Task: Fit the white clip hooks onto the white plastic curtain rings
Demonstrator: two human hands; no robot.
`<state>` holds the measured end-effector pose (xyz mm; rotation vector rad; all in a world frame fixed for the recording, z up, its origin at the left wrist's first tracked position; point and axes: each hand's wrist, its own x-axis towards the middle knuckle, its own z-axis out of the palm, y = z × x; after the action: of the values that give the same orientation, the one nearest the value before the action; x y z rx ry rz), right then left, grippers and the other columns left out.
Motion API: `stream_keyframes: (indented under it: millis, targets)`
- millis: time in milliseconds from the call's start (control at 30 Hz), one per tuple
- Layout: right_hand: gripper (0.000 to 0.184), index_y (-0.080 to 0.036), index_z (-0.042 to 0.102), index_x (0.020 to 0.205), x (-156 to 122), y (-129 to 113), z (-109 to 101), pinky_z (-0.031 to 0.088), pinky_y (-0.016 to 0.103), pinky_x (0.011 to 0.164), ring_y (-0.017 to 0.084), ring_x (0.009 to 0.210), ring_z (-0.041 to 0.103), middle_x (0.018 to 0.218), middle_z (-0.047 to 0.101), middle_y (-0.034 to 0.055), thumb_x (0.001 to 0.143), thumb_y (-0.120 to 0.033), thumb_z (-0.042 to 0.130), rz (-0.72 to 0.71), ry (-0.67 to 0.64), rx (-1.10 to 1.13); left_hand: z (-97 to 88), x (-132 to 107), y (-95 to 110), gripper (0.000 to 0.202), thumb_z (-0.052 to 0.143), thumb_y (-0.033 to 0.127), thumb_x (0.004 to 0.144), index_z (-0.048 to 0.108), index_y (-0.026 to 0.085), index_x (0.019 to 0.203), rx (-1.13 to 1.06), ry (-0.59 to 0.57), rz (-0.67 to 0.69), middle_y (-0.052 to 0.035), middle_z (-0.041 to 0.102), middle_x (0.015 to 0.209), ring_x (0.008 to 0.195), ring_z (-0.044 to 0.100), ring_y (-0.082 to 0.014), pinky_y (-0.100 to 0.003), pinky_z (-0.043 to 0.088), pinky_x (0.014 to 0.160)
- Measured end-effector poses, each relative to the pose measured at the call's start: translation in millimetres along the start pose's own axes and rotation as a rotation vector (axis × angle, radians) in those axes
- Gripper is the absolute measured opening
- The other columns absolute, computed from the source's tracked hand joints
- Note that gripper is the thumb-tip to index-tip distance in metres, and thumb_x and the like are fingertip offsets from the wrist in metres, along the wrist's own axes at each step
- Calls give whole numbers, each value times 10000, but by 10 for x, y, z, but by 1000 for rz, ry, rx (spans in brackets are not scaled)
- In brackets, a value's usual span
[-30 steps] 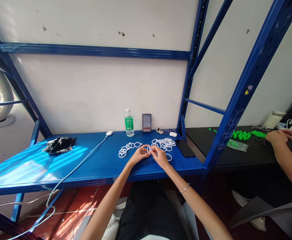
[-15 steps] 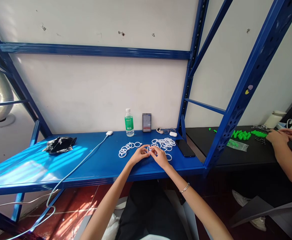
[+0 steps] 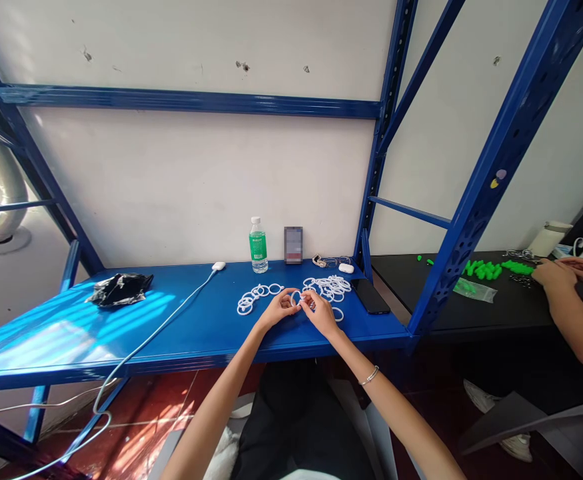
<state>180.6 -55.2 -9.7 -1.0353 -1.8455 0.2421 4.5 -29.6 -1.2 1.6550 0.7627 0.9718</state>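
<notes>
Just above the blue table (image 3: 181, 340), a white ring (image 3: 295, 298) is pinched between my two hands. The fingers of my left hand (image 3: 277, 310) grip its left side. From the right, my right hand (image 3: 318, 313) closes on its other side with thumb and fingertips. A short row of white rings (image 3: 260, 291) lies left of my hands. Behind my right hand spreads a larger pile of white rings (image 3: 334, 288), and one single ring (image 3: 338, 314) lies close beside that hand.
A green-labelled bottle (image 3: 258, 247) and a small upright screen (image 3: 293, 245) stand at the wall. A black phone (image 3: 370, 296) lies right, a crumpled black bag (image 3: 121, 290) left, near a white cable (image 3: 171, 313). Another person's hands (image 3: 556, 275) work near green pieces (image 3: 484, 269).
The ring between my hands has turned so that its round opening faces me more. Both hands have stayed in nearly the same place.
</notes>
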Motion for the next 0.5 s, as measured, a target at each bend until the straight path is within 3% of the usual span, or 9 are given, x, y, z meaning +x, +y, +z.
stream_keyframes:
  millis: [233, 500]
  targets:
    - [165, -214, 599, 1042, 12, 33, 12, 529, 286, 668, 197, 821, 677, 908, 700, 53, 917, -292, 524, 17, 17, 0, -5, -13, 6, 659, 758, 468, 695, 465, 196, 1219, -11, -3, -8, 52, 510, 717, 608, 515, -93, -231, 452, 615]
    - [160, -210, 618, 978, 16, 72, 33, 538, 318, 671, 214, 803, 674, 936, 702, 74, 933, -315, 505, 15, 24, -11, -26, 9, -48, 665, 757, 448, 701, 451, 198, 1235, -4, 3, 5, 53, 514, 724, 599, 525, -92, -221, 445, 590]
